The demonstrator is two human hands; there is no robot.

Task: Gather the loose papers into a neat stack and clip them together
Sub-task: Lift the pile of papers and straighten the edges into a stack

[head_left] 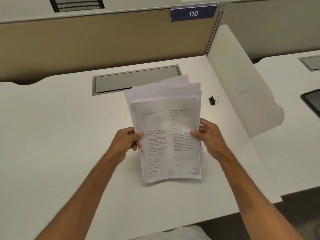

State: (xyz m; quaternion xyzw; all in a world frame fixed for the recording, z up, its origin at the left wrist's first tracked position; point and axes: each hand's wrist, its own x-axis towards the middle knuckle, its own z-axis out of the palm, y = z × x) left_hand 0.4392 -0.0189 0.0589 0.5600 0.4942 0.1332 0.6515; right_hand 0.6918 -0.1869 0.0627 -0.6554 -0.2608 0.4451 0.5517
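A bundle of printed white papers (166,129) is held above the white desk (60,135), its far edges fanned and uneven. My left hand (127,141) grips the bundle's left edge, thumb on the top sheet. My right hand (207,134) grips the right edge the same way. A black binder clip (213,100) with silver handles lies on the desk to the right of the papers, beyond my right hand and untouched.
A grey cable hatch (135,80) is set into the desk behind the papers. A white curved divider (242,80) stands on the right, a beige partition with a blue "110" sign (193,13) at the back. A dark tablet (311,103) lies on the neighbouring desk.
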